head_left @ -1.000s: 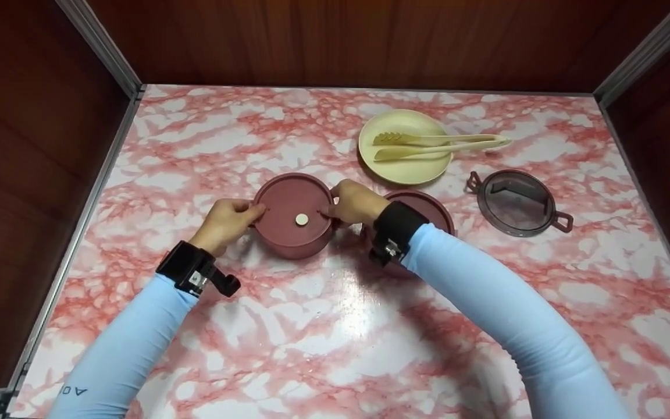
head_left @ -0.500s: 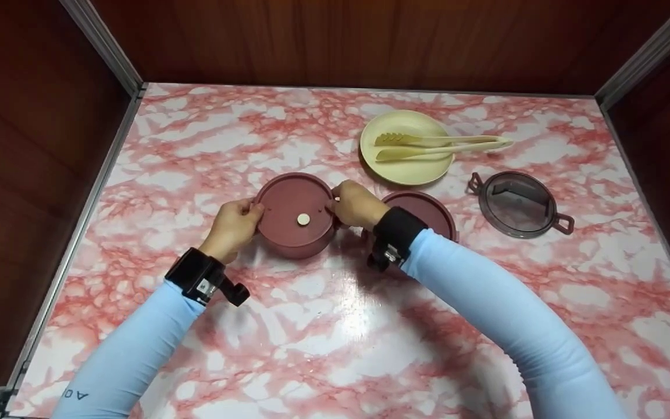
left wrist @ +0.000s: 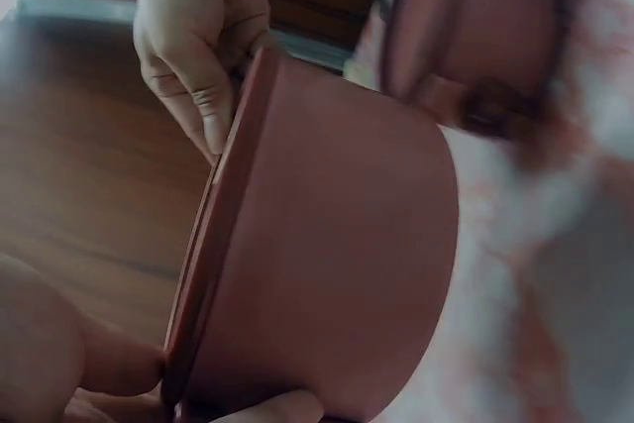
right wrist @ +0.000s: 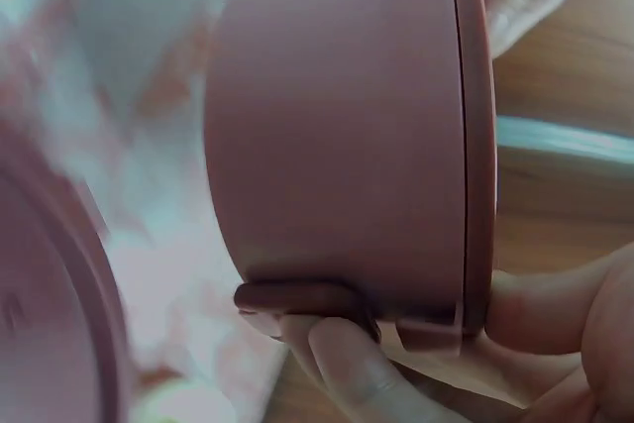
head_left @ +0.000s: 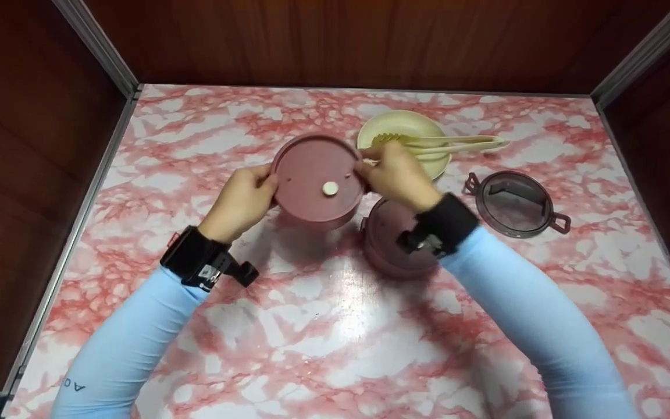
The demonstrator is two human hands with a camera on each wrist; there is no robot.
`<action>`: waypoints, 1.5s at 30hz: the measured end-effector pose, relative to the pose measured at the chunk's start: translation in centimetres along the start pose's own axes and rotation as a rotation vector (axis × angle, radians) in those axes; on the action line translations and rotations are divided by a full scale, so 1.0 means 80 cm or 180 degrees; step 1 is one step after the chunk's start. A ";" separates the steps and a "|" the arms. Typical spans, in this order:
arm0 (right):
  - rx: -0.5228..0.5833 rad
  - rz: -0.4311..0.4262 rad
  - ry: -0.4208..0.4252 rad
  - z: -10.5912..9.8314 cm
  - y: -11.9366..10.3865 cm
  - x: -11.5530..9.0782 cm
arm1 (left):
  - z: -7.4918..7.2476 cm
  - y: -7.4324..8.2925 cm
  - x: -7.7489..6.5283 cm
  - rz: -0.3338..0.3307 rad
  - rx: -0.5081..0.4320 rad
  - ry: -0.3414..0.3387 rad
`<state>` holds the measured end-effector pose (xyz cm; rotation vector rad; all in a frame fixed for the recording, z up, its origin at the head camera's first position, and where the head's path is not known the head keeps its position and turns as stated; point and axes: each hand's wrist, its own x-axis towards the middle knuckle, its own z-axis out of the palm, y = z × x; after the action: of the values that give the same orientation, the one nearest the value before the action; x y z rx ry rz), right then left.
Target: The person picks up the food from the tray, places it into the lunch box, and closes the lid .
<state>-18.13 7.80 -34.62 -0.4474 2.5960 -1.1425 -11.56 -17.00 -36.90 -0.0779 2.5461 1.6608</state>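
A reddish-brown lidded pot (head_left: 312,169) with a small cream knob hangs above the table, its wall and rim close up in both wrist views. My left hand (head_left: 239,201) grips its left side, thumb at the lid's edge and fingers below. Opposite, my right hand (head_left: 399,174) holds the right side; in the right wrist view its fingers (right wrist: 357,369) curl under the side handle, thumb against the lid's edge. A second reddish-brown pot (head_left: 390,259) stands on the table below my right wrist, which partly covers it.
At the back a pale yellow plate (head_left: 387,122) carries cream tongs (head_left: 469,142), partly behind my right hand. To the right lies a glass lid (head_left: 515,203) with two brown side handles. Wooden walls (head_left: 335,43) enclose the marbled table (head_left: 312,337) at the back and sides.
Both hands have raised the lidded pot off the table and carried it back and to the right. More of the second pot's front now shows. Plate, tongs and glass lid stay put.
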 end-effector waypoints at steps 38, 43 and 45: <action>0.0889 0.0439 0.0502 -0.075 0.160 -0.129 | 0.148 0.026 0.008 0.0595 0.0550 -0.0645; 0.0874 0.0396 0.0435 -0.073 0.174 -0.133 | 0.152 0.014 0.009 0.0648 0.0498 -0.0549; 0.0807 0.0355 0.0401 -0.072 0.179 -0.134 | 0.154 0.010 0.010 0.0645 0.0392 -0.0588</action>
<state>-12.86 24.92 -40.31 -0.1789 2.4942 -1.4773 -11.76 -5.41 -41.21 0.3374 2.5774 1.4879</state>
